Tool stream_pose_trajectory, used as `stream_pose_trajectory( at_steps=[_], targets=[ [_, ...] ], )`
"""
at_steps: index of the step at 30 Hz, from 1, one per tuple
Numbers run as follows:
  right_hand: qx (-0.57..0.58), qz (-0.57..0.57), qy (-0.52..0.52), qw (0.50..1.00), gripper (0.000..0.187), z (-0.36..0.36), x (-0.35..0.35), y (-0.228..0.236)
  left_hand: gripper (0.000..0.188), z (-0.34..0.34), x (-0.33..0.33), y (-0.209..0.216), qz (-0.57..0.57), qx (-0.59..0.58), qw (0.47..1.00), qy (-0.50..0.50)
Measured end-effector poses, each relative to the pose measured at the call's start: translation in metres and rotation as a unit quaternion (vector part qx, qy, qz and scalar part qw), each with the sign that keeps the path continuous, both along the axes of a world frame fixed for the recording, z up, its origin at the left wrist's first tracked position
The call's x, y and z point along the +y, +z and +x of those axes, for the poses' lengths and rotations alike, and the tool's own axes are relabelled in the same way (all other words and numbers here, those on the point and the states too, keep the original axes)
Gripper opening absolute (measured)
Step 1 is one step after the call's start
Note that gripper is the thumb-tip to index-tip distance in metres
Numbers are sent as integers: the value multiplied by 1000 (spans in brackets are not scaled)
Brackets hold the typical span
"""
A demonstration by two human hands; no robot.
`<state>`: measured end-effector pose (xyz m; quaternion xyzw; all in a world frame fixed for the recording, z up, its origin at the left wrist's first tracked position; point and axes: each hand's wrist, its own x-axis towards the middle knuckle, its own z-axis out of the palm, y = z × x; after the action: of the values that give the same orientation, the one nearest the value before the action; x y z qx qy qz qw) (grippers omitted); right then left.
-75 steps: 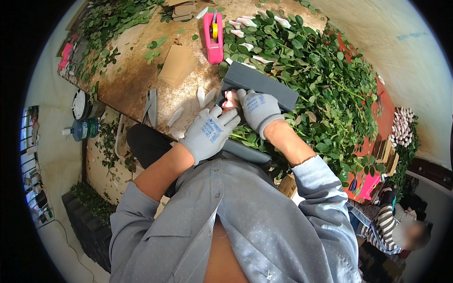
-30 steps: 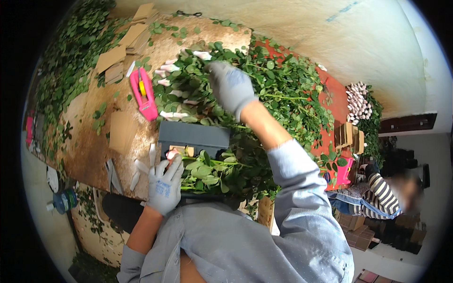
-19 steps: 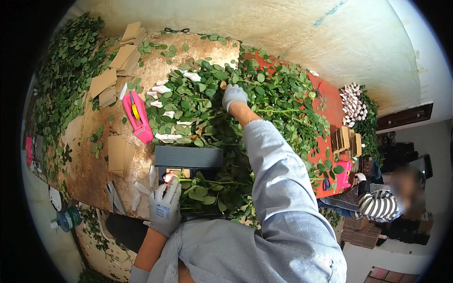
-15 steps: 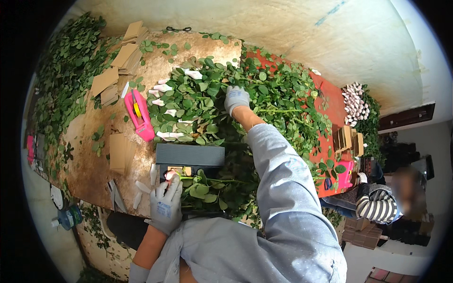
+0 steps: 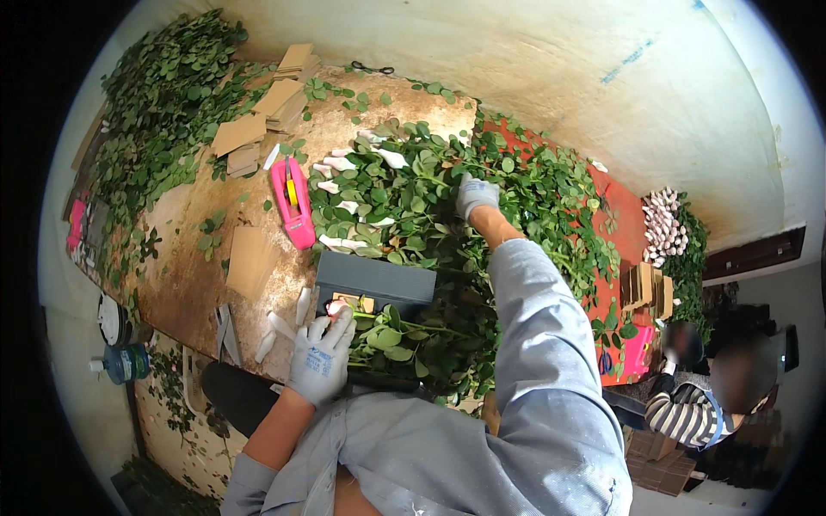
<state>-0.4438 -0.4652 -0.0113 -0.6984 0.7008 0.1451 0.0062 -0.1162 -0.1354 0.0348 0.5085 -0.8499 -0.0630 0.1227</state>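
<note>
My left hand (image 5: 320,359), in a grey glove, rests at the near table edge with its fingers around a small pink rose bud (image 5: 334,307) on a leafy stem, beside a dark grey box (image 5: 374,282). My right hand (image 5: 475,194), also gloved, reaches far out over a heap of green leafy rose stems (image 5: 430,215) with its fingers down among the leaves; whether it grips a stem is hidden. Several pale wrapped buds (image 5: 348,163) lie in the heap.
A pink tape dispenser (image 5: 292,200) lies on the brown table (image 5: 185,249), with cardboard pieces (image 5: 249,129) at the far end and more leafy stems (image 5: 155,103) on the left. A seated person (image 5: 697,396) is at the right. A water bottle (image 5: 120,363) stands below left.
My right hand left the bud at the box and stretched far out into the stem heap. My left hand stayed by the box with the bud.
</note>
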Motion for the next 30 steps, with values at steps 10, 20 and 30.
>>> stream_pose_trajectory(
  at_steps=[10,20,30],
  targets=[
    [157,-393,177,888,30,-56,48,164,46,5,6,0,-13,6,1000,-11],
    [67,-227,254,938,27,0,161,205,44,7,9,-6,-17,-22,1000,-9],
    [-291,-316,289,855,29,14,177,224,48,10,9,-11,-27,-47,998,-13]
  ],
)
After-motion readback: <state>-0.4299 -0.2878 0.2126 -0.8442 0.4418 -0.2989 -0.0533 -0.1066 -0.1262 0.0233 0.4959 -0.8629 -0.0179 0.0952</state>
